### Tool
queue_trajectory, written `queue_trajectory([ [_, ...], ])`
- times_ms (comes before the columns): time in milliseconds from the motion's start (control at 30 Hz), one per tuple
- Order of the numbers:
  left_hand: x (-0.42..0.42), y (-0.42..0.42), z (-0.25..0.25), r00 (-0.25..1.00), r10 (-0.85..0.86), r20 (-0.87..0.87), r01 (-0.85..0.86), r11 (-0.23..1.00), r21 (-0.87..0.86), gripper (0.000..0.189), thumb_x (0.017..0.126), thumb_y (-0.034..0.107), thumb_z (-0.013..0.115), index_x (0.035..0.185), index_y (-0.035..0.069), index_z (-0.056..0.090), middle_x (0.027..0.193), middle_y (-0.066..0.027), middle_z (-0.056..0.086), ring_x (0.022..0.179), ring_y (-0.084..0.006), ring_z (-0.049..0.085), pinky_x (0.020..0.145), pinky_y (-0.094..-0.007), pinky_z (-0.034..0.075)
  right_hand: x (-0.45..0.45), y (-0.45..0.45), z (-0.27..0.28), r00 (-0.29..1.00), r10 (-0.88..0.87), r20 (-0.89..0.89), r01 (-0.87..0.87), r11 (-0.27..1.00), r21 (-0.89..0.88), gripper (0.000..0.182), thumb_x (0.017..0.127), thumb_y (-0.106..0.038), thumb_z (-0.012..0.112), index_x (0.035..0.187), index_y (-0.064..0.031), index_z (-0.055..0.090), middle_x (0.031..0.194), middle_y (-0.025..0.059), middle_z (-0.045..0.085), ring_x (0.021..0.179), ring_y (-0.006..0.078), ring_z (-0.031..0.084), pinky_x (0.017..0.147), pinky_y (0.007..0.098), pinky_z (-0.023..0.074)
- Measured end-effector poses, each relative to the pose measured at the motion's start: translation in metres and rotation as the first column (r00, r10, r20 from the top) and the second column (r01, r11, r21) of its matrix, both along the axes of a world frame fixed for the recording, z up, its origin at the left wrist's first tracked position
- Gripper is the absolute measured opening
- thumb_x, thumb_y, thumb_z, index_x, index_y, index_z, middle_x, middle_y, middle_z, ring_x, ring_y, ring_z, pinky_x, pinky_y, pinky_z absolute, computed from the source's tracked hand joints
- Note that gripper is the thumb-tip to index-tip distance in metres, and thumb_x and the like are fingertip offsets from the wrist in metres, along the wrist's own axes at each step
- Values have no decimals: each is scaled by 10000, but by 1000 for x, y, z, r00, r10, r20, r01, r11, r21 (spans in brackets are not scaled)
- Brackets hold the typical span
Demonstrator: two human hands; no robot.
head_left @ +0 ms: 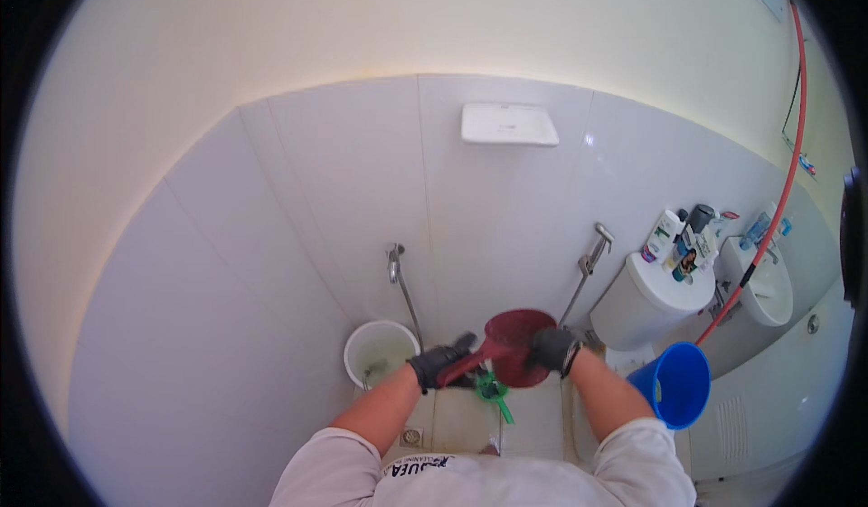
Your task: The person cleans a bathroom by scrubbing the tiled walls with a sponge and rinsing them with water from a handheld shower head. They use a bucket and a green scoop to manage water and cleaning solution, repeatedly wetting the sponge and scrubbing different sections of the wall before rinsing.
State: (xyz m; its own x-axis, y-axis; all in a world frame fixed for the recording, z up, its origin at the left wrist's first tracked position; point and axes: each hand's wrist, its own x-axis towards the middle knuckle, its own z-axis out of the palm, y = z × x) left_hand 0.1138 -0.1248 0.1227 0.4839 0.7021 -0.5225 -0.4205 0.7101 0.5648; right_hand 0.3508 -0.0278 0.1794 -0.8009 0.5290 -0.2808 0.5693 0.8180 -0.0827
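Note:
Both hands wear dark gloves. My left hand (444, 364) is closed around the handle of a dark red plastic dipper (520, 327), whose round bowl faces up towards the camera. At the bowl's right side, my right hand (553, 350) touches it, fingers partly over its opening; the hand is slightly blurred, and its grip is unclear. Beneath the dipper, near the floor, is a green plastic dipper (505, 409) with something dark in it. A white bucket (350, 349) holding cloudy water stands left of my left hand.
A toilet with bottles on its cistern (651, 283), a bidet sprayer (597, 246) and a washbasin (780, 290) are at the right. A blue bin (681, 385) stands by my right arm. A red hose (786, 195) hangs down. A wall tap (395, 263) and floor drain (411, 436) lie left.

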Motion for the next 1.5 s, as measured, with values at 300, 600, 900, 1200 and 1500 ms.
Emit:
queue_trajectory([
  [300, -127, -166, -116, 871, 424, -250, -468, 870, -155, 368, 811, 316, 485, 1054, 50, 409, 1002, -178, 471, 909, -305, 512, 736, -413, 487, -28, 69, 207, 983, -182, -30, 183, 941, 286, 357, 613, -319, 650, 910, -123, 611, 842, 105, 610, 808, 244, 575, 748, 335, 445],
  [600, -168, -287, -138, 77, -490, -868, 145, 867, -476, 464, 775, 336, 505, 1118, 50, 380, 1086, -186, 486, 861, -337, 546, 682, -458, 479, -45, 73, 253, 865, -497, -74, 481, 779, 403, 307, 674, -300, 611, 885, -78, 613, 854, 135, 601, 834, 258, 573, 720, 371, 456],
  [900, -172, -271, -148, 703, 132, -699, -561, 707, -430, 425, 791, 358, 464, 1101, 74, 407, 1030, -103, 539, 751, -262, 593, 619, -390, 485, 21, 33, 82, 808, -536, -246, 583, 788, 197, 307, 665, -304, 617, 821, -40, 605, 808, 190, 584, 790, 331, 559, 676, 408, 444],
  [1200, -194, -280, -149, 323, -255, -911, 6, 964, -267, 398, 696, 283, 618, 980, 63, 449, 875, -104, 577, 749, -264, 586, 592, -376, 468, 39, -23, 20, 760, -619, 197, 618, 782, 74, 369, 644, -363, 616, 875, -75, 614, 912, 136, 591, 877, 285, 552, 758, 379, 436],
  [1500, -204, -317, -256, 465, -191, -865, -88, 962, -259, 525, 566, 316, 728, 925, 47, 455, 816, -127, 588, 809, -271, 559, 664, -359, 455, -61, 42, 146, 883, -342, 321, 246, 920, 304, 372, 667, -332, 598, 937, -75, 602, 943, 124, 590, 849, 259, 573, 753, 346, 453],
])
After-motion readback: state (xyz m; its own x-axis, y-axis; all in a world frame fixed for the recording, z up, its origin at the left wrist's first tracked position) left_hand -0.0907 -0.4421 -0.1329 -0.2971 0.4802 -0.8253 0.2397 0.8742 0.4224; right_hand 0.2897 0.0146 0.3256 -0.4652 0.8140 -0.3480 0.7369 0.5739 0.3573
